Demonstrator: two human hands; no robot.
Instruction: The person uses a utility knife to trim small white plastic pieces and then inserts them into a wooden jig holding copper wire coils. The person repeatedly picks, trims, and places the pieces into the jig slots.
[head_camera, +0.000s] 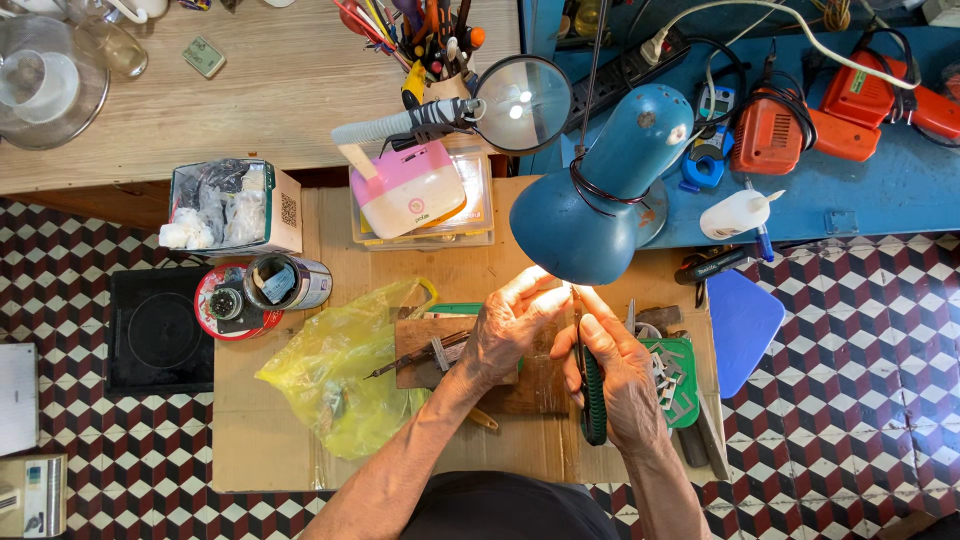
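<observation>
**Small part gripped with pliers under the lamp**

A pair of green-handled pliers (592, 395) is held in the right hand (622, 372), the fingers closed around the handles and the nose pointed up towards the light. The left hand (510, 325) is brought in from the other side, its fingertips pinched together at the tip of the pliers, right under the rim of the blue desk lamp (600, 190). Whatever is pinched there is too small and too brightly lit to be made out; only a thin, pale piece can be guessed at between the fingertips. Both hands are raised just above a wooden block (420, 350), which rests on a sheet of cardboard (270, 440) laid over the patterned tile floor.

The step in hand is judged to be fine work on a tiny part: it is steadied by the left fingers while it is gripped or bent with the pliers. A firm, steady squeeze and a small, controlled turn of the wrist seem called for next, with the piece kept inside the pool of light so that it is not lost.

A crumpled yellow plastic bag (335, 370) lies just left of the block. A green tray (682, 380) of small metal pieces is seen beside the right hand, and a magnifying glass (522, 102) on a flexible arm stands further back.
</observation>
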